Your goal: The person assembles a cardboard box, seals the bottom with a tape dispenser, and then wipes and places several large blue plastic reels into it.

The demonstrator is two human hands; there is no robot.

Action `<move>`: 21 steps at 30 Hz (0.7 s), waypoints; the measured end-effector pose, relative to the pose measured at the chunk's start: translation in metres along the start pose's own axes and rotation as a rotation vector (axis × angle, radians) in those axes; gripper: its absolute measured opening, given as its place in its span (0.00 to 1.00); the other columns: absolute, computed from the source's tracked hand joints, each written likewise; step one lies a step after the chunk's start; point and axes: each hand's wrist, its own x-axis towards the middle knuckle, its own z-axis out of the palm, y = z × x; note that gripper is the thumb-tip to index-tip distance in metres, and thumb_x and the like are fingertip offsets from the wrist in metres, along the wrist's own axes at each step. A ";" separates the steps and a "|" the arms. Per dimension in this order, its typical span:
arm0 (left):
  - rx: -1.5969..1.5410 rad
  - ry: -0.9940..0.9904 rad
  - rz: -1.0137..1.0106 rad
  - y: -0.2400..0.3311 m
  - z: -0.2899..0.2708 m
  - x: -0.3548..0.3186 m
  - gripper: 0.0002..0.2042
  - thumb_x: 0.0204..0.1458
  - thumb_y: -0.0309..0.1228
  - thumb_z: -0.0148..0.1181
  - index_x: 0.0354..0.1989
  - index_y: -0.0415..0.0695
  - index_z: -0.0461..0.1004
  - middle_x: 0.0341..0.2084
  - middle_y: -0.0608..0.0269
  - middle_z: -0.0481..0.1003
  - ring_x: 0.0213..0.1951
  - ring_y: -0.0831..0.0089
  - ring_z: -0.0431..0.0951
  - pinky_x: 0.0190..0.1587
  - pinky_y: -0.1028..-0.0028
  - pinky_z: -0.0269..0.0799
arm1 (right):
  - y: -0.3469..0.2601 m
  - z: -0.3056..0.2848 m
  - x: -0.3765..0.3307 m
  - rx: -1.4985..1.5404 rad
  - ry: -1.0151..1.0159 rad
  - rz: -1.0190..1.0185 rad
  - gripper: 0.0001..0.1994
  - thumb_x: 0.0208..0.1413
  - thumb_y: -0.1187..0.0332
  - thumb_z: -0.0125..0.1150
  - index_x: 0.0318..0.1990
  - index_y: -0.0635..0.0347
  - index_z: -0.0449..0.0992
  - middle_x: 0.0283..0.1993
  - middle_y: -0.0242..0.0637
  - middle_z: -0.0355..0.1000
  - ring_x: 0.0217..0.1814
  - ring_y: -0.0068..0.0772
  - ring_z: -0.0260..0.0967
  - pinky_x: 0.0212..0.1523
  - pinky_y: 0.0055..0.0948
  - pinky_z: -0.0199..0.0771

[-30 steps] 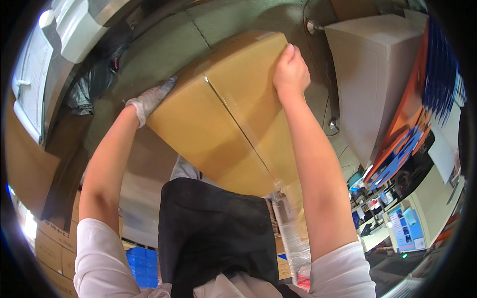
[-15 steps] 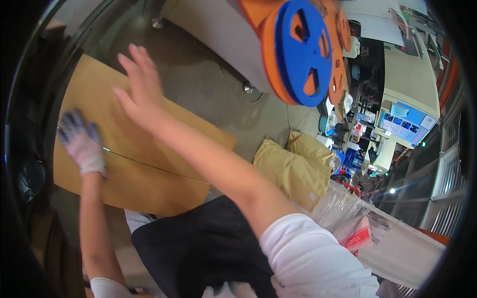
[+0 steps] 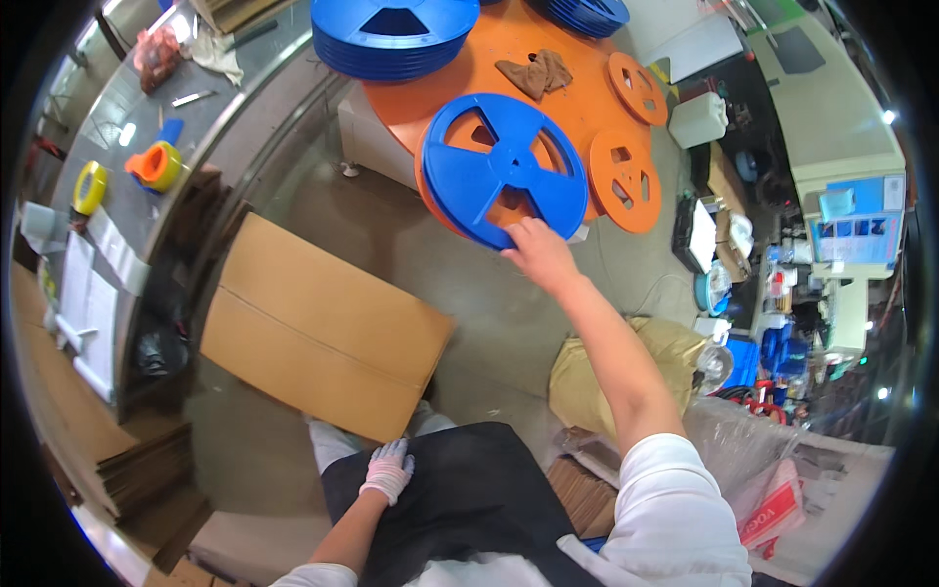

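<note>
Bare and stretched forward, my right hand point(image 3: 540, 252) has its fingers closed on the near rim of a large blue plastic reel point(image 3: 469, 196) with spoke-like cutouts. That reel lies over an orange disc at the near edge of a round orange table point(image 3: 479, 64). In a pale glove with grey fingertips, my left hand point(image 3: 389, 470) rests on my black apron point(image 3: 469, 489), fingers stretched out and holding nothing. Just beyond it is a closed brown cardboard box point(image 3: 323, 328), with a seam along its top.
More blue reels point(image 3: 391, 59) are stacked on the orange table, near a brown cloth point(image 3: 536, 74) and orange reels point(image 3: 626, 181). At left, a metal-topped table point(image 3: 108, 127) carries tape rolls point(image 3: 155, 166). Yellowish sacks point(image 3: 587, 386) stand at right; flattened cardboard point(image 3: 147, 470) is stacked lower left.
My right hand has gone from above the box to the blue reel's rim. My left hand has left the box top for my apron. The view has shifted, showing more tables.
</note>
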 end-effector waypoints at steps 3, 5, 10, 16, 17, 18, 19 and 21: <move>-0.268 -0.050 -0.216 0.039 -0.096 -0.038 0.23 0.57 0.40 0.51 0.58 0.41 0.66 0.51 0.43 0.72 0.56 0.52 0.70 0.57 0.64 0.66 | -0.085 -0.039 -0.025 0.469 0.061 0.073 0.19 0.43 0.59 0.70 0.40 0.59 0.74 0.36 0.39 0.70 0.40 0.43 0.70 0.38 0.36 0.71; -0.458 0.143 -0.031 0.091 -0.147 -0.046 0.24 0.59 0.41 0.50 0.59 0.39 0.65 0.54 0.42 0.69 0.57 0.52 0.68 0.59 0.64 0.63 | -0.139 -0.075 -0.063 0.780 0.072 0.230 0.21 0.44 0.59 0.71 0.42 0.61 0.74 0.37 0.38 0.71 0.38 0.37 0.71 0.40 0.30 0.71; -0.898 0.427 0.377 0.229 -0.225 -0.074 0.26 0.57 0.30 0.53 0.64 0.36 0.56 0.42 0.55 0.76 0.35 0.74 0.77 0.37 0.73 0.73 | -0.245 -0.131 -0.147 1.605 0.297 0.578 0.15 0.58 0.68 0.60 0.50 0.64 0.70 0.38 0.28 0.70 0.38 0.15 0.65 0.41 0.19 0.68; -1.154 0.360 0.203 0.242 -0.213 -0.169 0.12 0.61 0.34 0.52 0.40 0.36 0.74 0.24 0.62 0.76 0.28 0.80 0.74 0.35 0.78 0.70 | -0.289 -0.194 -0.230 1.824 0.473 0.709 0.19 0.66 0.56 0.45 0.50 0.65 0.70 0.27 0.25 0.60 0.25 0.14 0.57 0.24 0.17 0.58; -1.194 0.330 0.216 0.239 -0.216 -0.186 0.15 0.61 0.37 0.52 0.40 0.36 0.74 0.22 0.64 0.75 0.26 0.80 0.72 0.35 0.79 0.69 | -0.299 -0.208 -0.242 1.791 0.473 0.682 0.20 0.67 0.55 0.44 0.49 0.66 0.70 0.27 0.25 0.60 0.23 0.14 0.56 0.21 0.16 0.56; -1.226 0.306 0.233 0.240 -0.224 -0.203 0.17 0.61 0.41 0.51 0.40 0.36 0.74 0.20 0.65 0.73 0.24 0.81 0.71 0.36 0.80 0.69 | -0.307 -0.223 -0.250 1.807 0.459 0.698 0.21 0.66 0.55 0.44 0.48 0.66 0.71 0.27 0.25 0.60 0.22 0.14 0.55 0.21 0.16 0.56; -1.238 0.289 0.202 0.245 -0.234 -0.223 0.21 0.61 0.46 0.51 0.37 0.35 0.74 0.15 0.69 0.66 0.19 0.81 0.65 0.42 0.76 0.71 | -0.313 -0.238 -0.258 1.823 0.445 0.714 0.21 0.66 0.54 0.44 0.48 0.66 0.71 0.27 0.25 0.60 0.21 0.14 0.55 0.20 0.16 0.55; -1.345 0.260 0.249 0.249 -0.243 -0.259 0.22 0.60 0.47 0.52 0.35 0.35 0.73 0.13 0.71 0.62 0.17 0.81 0.61 0.47 0.70 0.72 | -0.323 -0.265 -0.276 1.814 0.421 0.717 0.22 0.66 0.53 0.43 0.47 0.67 0.72 0.26 0.25 0.60 0.20 0.13 0.54 0.18 0.15 0.54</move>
